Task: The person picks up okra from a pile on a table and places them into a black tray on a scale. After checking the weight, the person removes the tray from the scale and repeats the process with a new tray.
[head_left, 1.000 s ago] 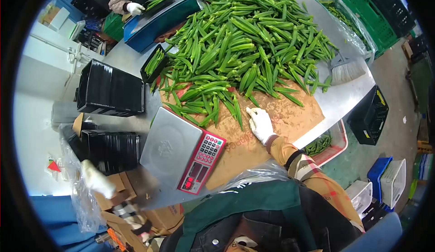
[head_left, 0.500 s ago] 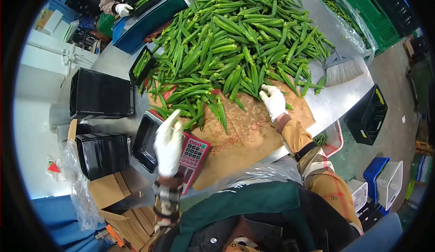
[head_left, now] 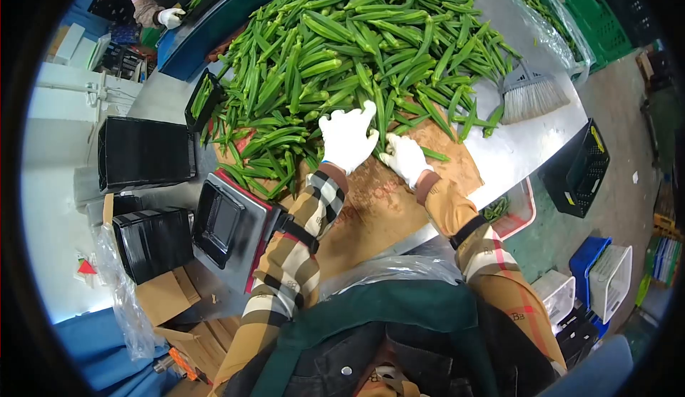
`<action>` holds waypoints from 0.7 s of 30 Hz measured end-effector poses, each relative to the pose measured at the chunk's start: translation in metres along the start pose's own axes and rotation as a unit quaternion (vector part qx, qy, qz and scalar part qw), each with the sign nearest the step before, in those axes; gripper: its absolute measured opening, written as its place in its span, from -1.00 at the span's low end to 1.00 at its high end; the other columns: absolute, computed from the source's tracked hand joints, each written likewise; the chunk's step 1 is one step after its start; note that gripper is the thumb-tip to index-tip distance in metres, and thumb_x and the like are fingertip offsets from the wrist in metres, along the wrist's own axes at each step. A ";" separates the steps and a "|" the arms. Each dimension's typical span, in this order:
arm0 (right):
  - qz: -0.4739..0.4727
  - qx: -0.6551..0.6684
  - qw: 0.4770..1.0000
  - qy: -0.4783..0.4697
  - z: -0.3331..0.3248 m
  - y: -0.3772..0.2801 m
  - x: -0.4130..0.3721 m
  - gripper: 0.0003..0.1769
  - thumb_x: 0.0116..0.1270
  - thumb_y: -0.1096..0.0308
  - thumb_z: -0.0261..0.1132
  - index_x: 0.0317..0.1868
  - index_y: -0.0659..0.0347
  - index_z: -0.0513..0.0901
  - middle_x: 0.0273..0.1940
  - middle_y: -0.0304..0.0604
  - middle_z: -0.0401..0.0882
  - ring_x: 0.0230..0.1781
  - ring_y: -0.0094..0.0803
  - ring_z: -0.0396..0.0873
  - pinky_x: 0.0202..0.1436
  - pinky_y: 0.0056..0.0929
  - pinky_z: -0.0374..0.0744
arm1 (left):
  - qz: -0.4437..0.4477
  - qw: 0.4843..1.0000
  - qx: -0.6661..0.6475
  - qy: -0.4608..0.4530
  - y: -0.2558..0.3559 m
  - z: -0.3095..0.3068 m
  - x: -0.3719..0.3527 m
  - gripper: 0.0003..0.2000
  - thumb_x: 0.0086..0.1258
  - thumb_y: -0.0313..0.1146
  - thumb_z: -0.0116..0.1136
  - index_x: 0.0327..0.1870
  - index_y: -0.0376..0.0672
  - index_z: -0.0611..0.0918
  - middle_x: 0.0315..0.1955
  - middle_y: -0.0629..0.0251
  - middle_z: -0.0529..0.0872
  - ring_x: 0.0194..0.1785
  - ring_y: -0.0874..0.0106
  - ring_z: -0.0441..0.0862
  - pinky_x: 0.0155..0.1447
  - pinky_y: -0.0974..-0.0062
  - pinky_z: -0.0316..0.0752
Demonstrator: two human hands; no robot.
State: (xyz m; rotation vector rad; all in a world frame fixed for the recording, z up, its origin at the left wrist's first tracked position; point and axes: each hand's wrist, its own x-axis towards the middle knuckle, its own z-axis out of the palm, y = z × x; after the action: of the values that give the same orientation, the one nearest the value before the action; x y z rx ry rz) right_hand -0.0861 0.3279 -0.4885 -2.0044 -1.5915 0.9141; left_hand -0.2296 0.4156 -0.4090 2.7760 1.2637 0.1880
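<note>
A large heap of green okra (head_left: 342,47) covers the far half of the metal table, its near edge lying on brown cardboard (head_left: 371,215). My left hand (head_left: 348,139), in a white glove, reaches to the heap's near edge with fingers apart, the index stretched forward over the pods. Just right of it, my gloved right hand (head_left: 407,160) has its fingers curled in at the same edge, beside several okra pods; what lies between its fingertips is hidden. Left of my left forearm, an empty black tray (head_left: 218,222) sits on a scale (head_left: 251,229) whose keypad my sleeve covers.
Stacked black trays (head_left: 146,154) stand at the left, and a small black tray (head_left: 205,101) with okra sits beside the heap. A brush (head_left: 531,97) lies at the right. Crates (head_left: 578,169) stand on the floor. Across the table is another person's gloved hand (head_left: 171,17).
My left hand has moved from above the scale, right and forward to the okra. My right hand has shifted slightly left, closer to it. The view has shifted a little.
</note>
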 end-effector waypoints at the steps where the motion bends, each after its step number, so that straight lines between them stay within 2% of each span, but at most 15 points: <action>1: -0.025 -0.001 1.000 0.009 -0.002 0.003 -0.013 -0.62 0.20 0.23 0.50 0.00 0.15 0.68 -0.22 -0.04 0.75 -0.09 0.03 0.66 0.01 -0.04 0.60 | 0.020 1.000 -0.002 -0.001 0.004 -0.002 -0.007 -0.48 0.30 -0.13 0.19 0.32 0.04 0.53 -0.17 0.30 0.70 -0.06 0.12 0.59 0.02 -0.07 0.35; 2: -0.033 0.008 0.999 0.000 -0.006 0.006 -0.028 -0.63 0.20 0.24 0.49 -0.01 0.15 0.70 -0.22 -0.03 0.74 -0.09 0.04 0.65 0.02 -0.04 0.60 | 0.038 0.999 -0.004 -0.001 0.007 -0.004 -0.016 -0.49 0.29 -0.12 0.19 0.29 0.04 0.56 -0.19 0.29 0.71 -0.07 0.12 0.60 0.00 -0.06 0.35; 3: -0.043 0.018 0.999 -0.010 -0.011 0.012 -0.043 -0.65 0.19 0.25 0.48 -0.02 0.15 0.72 -0.21 -0.03 0.74 -0.10 0.04 0.65 0.03 -0.05 0.60 | 0.025 0.998 -0.033 -0.049 0.017 0.004 -0.030 -0.53 0.29 -0.15 0.21 0.25 0.04 0.60 -0.17 0.28 0.71 -0.07 0.09 0.60 0.11 -0.16 0.36; 5: -0.081 -0.063 0.994 0.019 -0.010 0.035 -0.067 -0.64 0.20 0.26 0.47 0.01 0.13 0.75 -0.17 -0.01 0.71 -0.08 0.02 0.62 0.07 -0.07 0.58 | 0.053 0.997 -0.003 -0.058 0.035 0.017 -0.076 -0.52 0.30 -0.17 0.24 0.27 0.05 0.58 -0.05 0.23 0.68 0.06 0.02 0.57 0.25 -0.26 0.35; 7: -0.072 -0.070 0.995 0.015 -0.013 0.045 -0.086 -0.58 0.21 0.26 0.45 0.10 0.11 0.75 -0.10 -0.01 0.68 -0.02 0.00 0.59 0.11 -0.10 0.55 | 0.019 0.999 -0.026 -0.031 0.050 0.024 -0.106 -0.48 0.29 -0.19 0.29 0.31 0.06 0.56 0.16 0.17 0.60 0.28 -0.06 0.48 0.37 -0.31 0.27; 8: -0.066 -0.082 0.994 0.004 -0.017 0.044 -0.095 -0.57 0.21 0.26 0.45 0.11 0.11 0.75 -0.10 -0.01 0.68 -0.01 -0.01 0.59 0.12 -0.10 0.55 | -0.005 0.998 -0.058 -0.024 0.054 0.028 -0.121 -0.44 0.26 -0.20 0.33 0.33 0.05 0.53 0.31 0.13 0.50 0.42 -0.09 0.36 0.35 -0.31 0.29; 11: -0.063 -0.064 0.996 0.003 -0.030 0.048 -0.124 -0.57 0.20 0.30 0.45 0.11 0.13 0.76 -0.12 0.00 0.69 0.01 -0.01 0.60 0.14 -0.12 0.55 | 0.018 0.998 -0.054 -0.019 0.058 0.018 -0.148 -0.40 0.22 -0.21 0.37 0.34 0.06 0.51 0.35 0.11 0.46 0.47 -0.10 0.32 0.38 -0.36 0.24; 13: -0.053 -0.005 0.999 0.011 -0.050 0.057 -0.147 -0.58 0.18 0.33 0.46 0.09 0.15 0.77 -0.13 0.01 0.70 0.02 0.00 0.61 0.17 -0.14 0.54 | 0.025 0.996 -0.070 -0.038 0.057 -0.002 -0.157 -0.44 0.24 -0.25 0.35 0.31 -0.02 0.52 0.32 0.09 0.48 0.47 -0.07 0.32 0.41 -0.15 0.31; 15: 0.008 0.079 0.997 0.017 -0.086 0.072 -0.183 -0.62 0.17 0.39 0.46 0.03 0.20 0.78 -0.12 0.03 0.73 0.00 0.01 0.64 0.14 -0.16 0.59 | 0.006 0.991 -0.108 -0.076 0.044 -0.020 -0.163 -0.47 0.27 -0.29 0.32 0.31 -0.07 0.51 0.31 0.07 0.48 0.47 -0.05 0.32 0.42 0.02 0.36; 16: 0.053 0.019 0.998 -0.013 -0.108 0.092 -0.201 -0.63 0.17 0.40 0.45 0.03 0.22 0.78 -0.11 0.04 0.74 -0.04 -0.01 0.67 0.10 -0.16 0.61 | -0.023 0.992 -0.122 -0.024 0.032 -0.021 -0.172 -0.52 0.30 -0.39 0.28 0.28 -0.15 0.54 0.29 0.02 0.51 0.44 -0.05 0.38 0.42 0.19 0.40; 17: 0.096 -0.042 0.993 -0.045 -0.128 0.107 -0.213 -0.63 0.17 0.42 0.45 0.03 0.24 0.78 -0.10 0.06 0.75 -0.07 -0.02 0.70 0.05 -0.16 0.64 | -0.071 0.974 -0.188 0.106 0.018 -0.009 -0.192 -0.63 0.41 -0.47 0.26 0.24 -0.19 0.64 0.21 -0.01 0.63 0.33 0.00 0.53 0.43 0.18 0.43; 18: 0.133 -0.184 0.973 -0.048 -0.147 0.105 -0.219 -0.63 0.20 0.41 0.45 0.05 0.25 0.78 -0.09 0.07 0.76 -0.12 -0.06 0.72 0.01 -0.19 0.66 | -0.159 0.935 -0.273 0.158 0.005 0.001 -0.209 -0.69 0.50 -0.47 0.22 0.23 -0.19 0.67 0.13 0.04 0.71 0.26 0.12 0.61 0.42 0.22 0.46; 19: 0.166 -0.321 0.931 -0.046 -0.158 0.101 -0.223 -0.62 0.22 0.40 0.44 0.07 0.27 0.77 -0.09 0.09 0.77 -0.16 -0.09 0.74 -0.04 -0.23 0.67 | -0.247 0.912 -0.296 0.140 -0.005 -0.003 -0.217 -0.74 0.54 -0.47 0.19 0.20 -0.21 0.68 0.09 0.15 0.74 0.21 0.29 0.66 0.35 0.34 0.51; 21: 0.103 -0.106 0.987 0.057 -0.149 0.105 -0.213 -0.63 0.26 0.38 0.43 0.07 0.29 0.76 -0.09 0.10 0.77 -0.14 -0.13 0.75 -0.03 -0.28 0.66 | -0.381 0.782 -0.466 0.163 -0.015 -0.004 -0.225 -0.78 0.56 -0.49 0.17 0.14 -0.26 0.70 0.06 0.21 0.75 0.12 0.42 0.69 0.29 0.44 0.55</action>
State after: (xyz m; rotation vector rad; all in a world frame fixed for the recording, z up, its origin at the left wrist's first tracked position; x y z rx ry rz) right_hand 0.0654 0.1070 -0.4068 -2.3594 -1.4921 0.7116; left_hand -0.3880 0.2560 -0.4240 1.3139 1.6282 0.9358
